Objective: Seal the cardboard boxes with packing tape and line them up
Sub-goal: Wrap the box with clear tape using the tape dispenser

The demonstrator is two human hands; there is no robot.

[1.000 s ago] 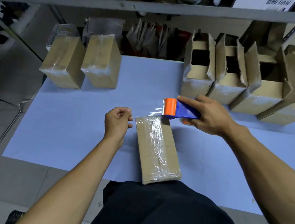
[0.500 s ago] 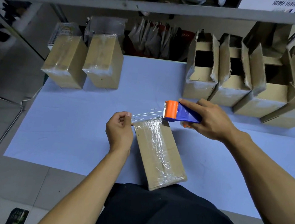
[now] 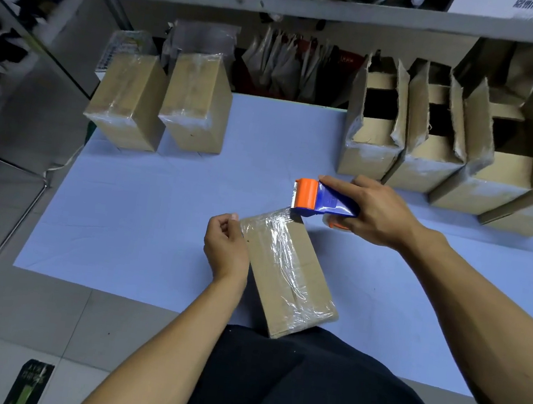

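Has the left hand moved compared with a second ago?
Yes. The left hand has come right up against the far left corner of the box being taped; earlier it was apart from that box, and half a second ago it pinched a tape strand there.

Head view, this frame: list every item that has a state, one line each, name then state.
Box on the table: lying flat, closed, clear tape along its top.
Tape dispenser: gripped by the right hand, film running to the box's far end.
Left hand: fingers curled at the box's far left corner.
Two boxes at back left: upright, taped.
Boxes at back right: flaps open.
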